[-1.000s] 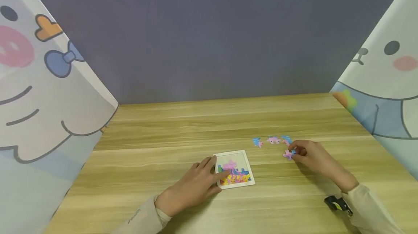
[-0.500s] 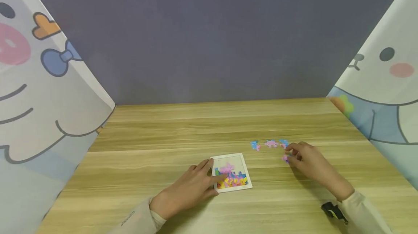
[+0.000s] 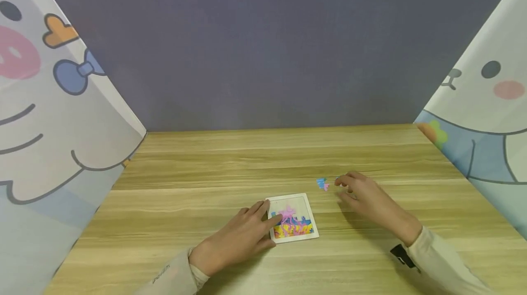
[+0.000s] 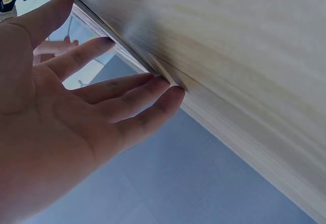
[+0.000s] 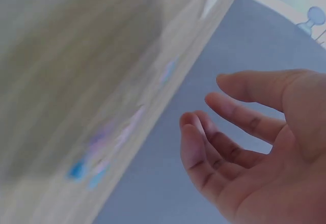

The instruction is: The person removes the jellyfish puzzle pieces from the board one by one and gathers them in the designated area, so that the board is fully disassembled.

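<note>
Tray (image 3: 310,215) touched along its left side by left hand (image 3: 239,236), with fingers spread, nearly straight, gripping nothing. Beyond tray's far right corner, loose pieces (image 3: 321,183), partly hidden by right hand (image 3: 372,201), itself empty with fingers loosely bent. Press tray lightly; pinch by opposite edges.

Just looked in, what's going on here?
A person is at a partly filled picture puzzle on a wooden table. The left hand rests on the white puzzle frame; its lower part is filled, while bare board shows above. The right hand, holding nothing visible, hovers near loose pieces lying outside the frame.
</note>
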A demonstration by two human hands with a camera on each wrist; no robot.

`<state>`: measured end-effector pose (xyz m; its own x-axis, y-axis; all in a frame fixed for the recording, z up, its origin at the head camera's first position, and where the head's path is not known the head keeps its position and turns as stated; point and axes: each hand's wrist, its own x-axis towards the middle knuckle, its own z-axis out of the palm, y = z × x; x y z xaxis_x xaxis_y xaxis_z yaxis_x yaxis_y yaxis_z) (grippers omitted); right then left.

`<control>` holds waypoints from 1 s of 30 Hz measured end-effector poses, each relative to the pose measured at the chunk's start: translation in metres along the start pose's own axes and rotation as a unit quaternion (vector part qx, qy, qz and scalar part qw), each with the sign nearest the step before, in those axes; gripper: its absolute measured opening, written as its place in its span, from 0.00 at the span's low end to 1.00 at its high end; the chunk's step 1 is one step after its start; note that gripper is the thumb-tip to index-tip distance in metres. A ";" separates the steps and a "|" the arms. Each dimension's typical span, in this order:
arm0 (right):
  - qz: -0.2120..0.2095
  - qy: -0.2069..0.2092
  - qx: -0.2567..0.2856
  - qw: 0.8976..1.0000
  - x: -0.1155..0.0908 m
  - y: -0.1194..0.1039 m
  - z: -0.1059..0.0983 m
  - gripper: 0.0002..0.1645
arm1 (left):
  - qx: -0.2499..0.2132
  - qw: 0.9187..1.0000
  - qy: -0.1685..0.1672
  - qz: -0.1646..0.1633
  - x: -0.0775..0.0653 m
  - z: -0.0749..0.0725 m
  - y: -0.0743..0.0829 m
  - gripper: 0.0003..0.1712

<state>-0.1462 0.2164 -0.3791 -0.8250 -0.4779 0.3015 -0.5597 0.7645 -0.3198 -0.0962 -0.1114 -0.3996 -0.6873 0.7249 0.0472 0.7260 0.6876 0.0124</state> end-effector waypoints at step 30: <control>-0.116 -0.185 0.029 0.975 0.032 -0.071 0.045 0.08 | -0.022 1.000 0.004 -0.002 0.003 -0.001 -0.003 0.33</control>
<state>-0.1363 0.1278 -0.3869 -0.6414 -0.7666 0.0298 -0.7292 0.5971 -0.3344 -0.1003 -0.1117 -0.3985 -0.6894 0.7223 0.0550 0.7244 0.6870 0.0573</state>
